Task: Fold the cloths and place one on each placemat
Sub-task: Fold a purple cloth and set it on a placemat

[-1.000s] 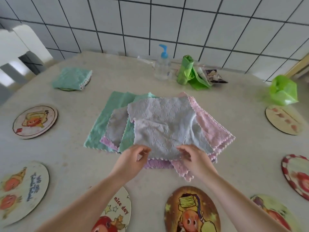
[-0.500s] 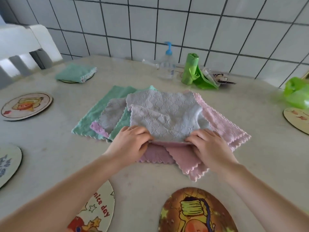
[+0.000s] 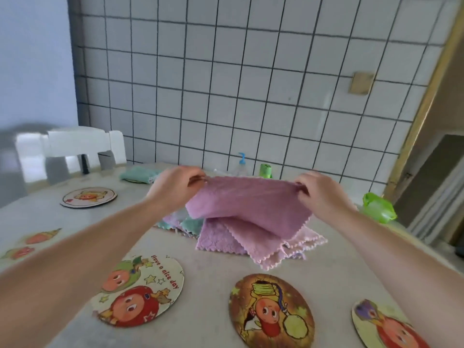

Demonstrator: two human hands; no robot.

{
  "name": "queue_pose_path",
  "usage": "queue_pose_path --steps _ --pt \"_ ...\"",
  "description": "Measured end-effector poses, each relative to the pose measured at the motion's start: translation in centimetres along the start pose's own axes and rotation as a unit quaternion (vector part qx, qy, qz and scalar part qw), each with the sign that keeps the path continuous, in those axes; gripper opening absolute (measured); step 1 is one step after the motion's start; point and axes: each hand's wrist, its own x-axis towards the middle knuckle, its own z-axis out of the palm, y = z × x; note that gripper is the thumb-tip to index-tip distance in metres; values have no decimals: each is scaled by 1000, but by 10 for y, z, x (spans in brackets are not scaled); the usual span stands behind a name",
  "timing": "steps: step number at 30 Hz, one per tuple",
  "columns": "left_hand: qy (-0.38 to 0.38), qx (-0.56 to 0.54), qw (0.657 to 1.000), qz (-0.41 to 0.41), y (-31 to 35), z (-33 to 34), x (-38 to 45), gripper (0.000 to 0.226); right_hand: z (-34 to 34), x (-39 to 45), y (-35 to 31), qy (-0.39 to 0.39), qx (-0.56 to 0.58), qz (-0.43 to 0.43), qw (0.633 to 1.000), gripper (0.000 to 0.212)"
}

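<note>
Nearest the camera, 3 round placemats lie bare along the table [image 3: 213, 320] edge: the "nice day" mat [image 3: 140, 292], the dark mat [image 3: 272, 311] and a third mat [image 3: 386, 325] cut off at the lower right. None carries a cloth yet.

Just beyond them the change is seen. Half a second ago both hands were pressed low on the near edge of the stack, fingers worked in under the grey cloth then lying on top. Now a purple cloth [image 3: 248, 204] has been raised clear of the pile [image 3: 221, 239], stretched between the left hand [image 3: 175, 187] and the right hand [image 3: 319, 192]. Each hand is closed in a pinch on an upper corner; the lower half hangs in a loose drape, its zigzag hem touching or just above the remaining cloths, which cannot be told apart here.

1 cloth is thus judged to have been singled out, so folding of it can begin; the pile is left rumpled, with pink and green edges showing.

Further off, on the left, 1 bare mat [image 3: 89, 197] is seen, and behind it a green cloth [image 3: 140, 174] already folded and set on a far mat. At the wall a pump bottle [image 3: 241, 163] and a green roll [image 3: 266, 170] stand. By this count 1 placement is done and several remain.
</note>
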Motion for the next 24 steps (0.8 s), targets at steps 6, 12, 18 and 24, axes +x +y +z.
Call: queue_pose_path --steps 6,12,18,24 --pt "56 -100 992 -54 14 -50 -13 12 -44 -10 -18 62 36 21 997 8" --pt "68 -207 970 -106 3 -81 -18 12 -52 -6 -24 119 196 124 965 19" --pt "-144 -396 883 -206 -28 -80 -7 24 -16 20 -29 91 287 203 932 25" --pt "27 -389 900 -194 -41 -83 26 14 -8 61 -32 117 387 235 884 16"
